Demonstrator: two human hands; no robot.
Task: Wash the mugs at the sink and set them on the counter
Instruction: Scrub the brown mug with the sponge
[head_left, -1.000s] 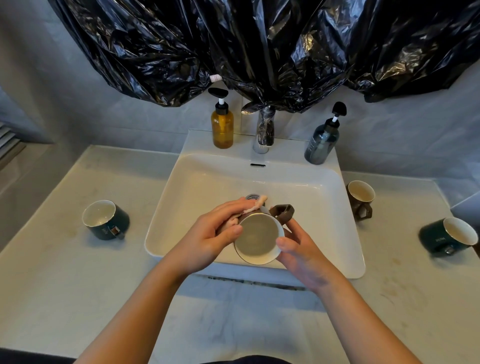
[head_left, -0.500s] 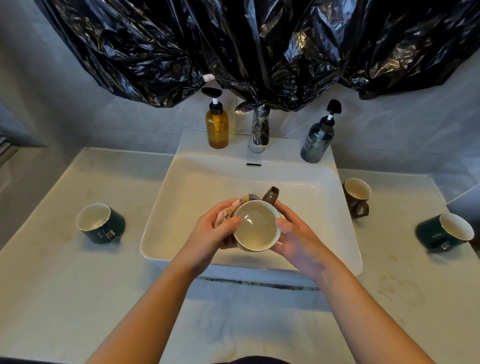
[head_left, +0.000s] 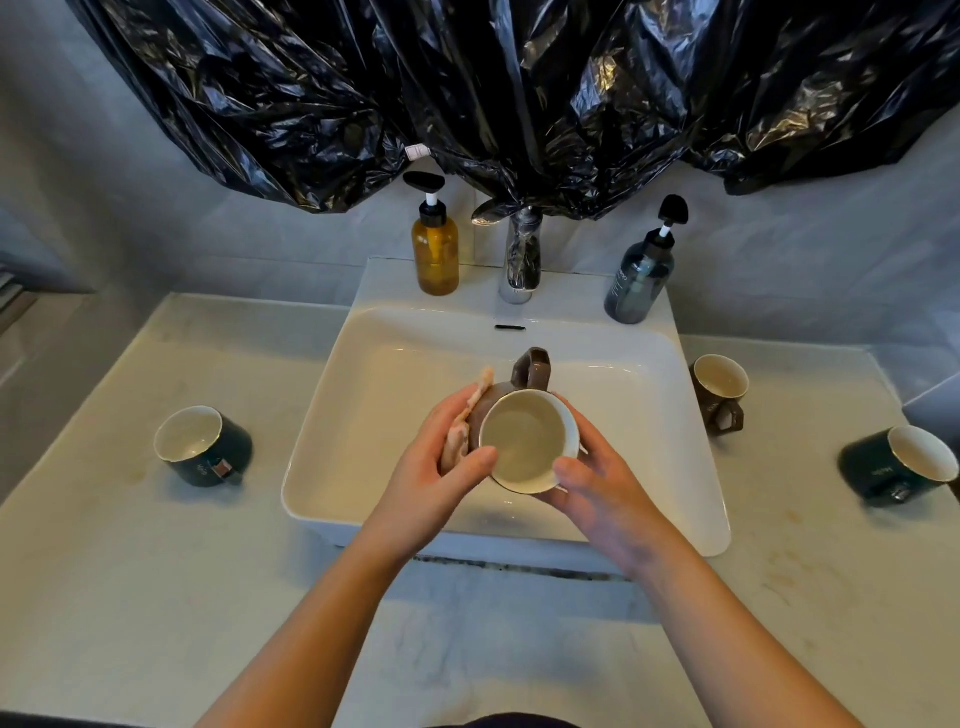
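Over the white sink I hold a brown mug with a cream inside, its mouth tipped toward me and its handle pointing away. My left hand presses a pink sponge against the mug's left side, thumb on the rim. My right hand cups the mug's right side, fingers curled under it. A second brown mug stands on the counter right of the sink. One dark green mug lies tilted at the left and another dark green mug at the far right.
An amber pump bottle, a chrome tap and a dark grey pump bottle stand on the sink's back ledge. Black plastic sheeting hangs over the wall above. The pale marble counter spreads on both sides.
The mug has turned in my hands, so its handle swung from the right to pointing away from me. The sponge moved from the mug's far side round to its left side.
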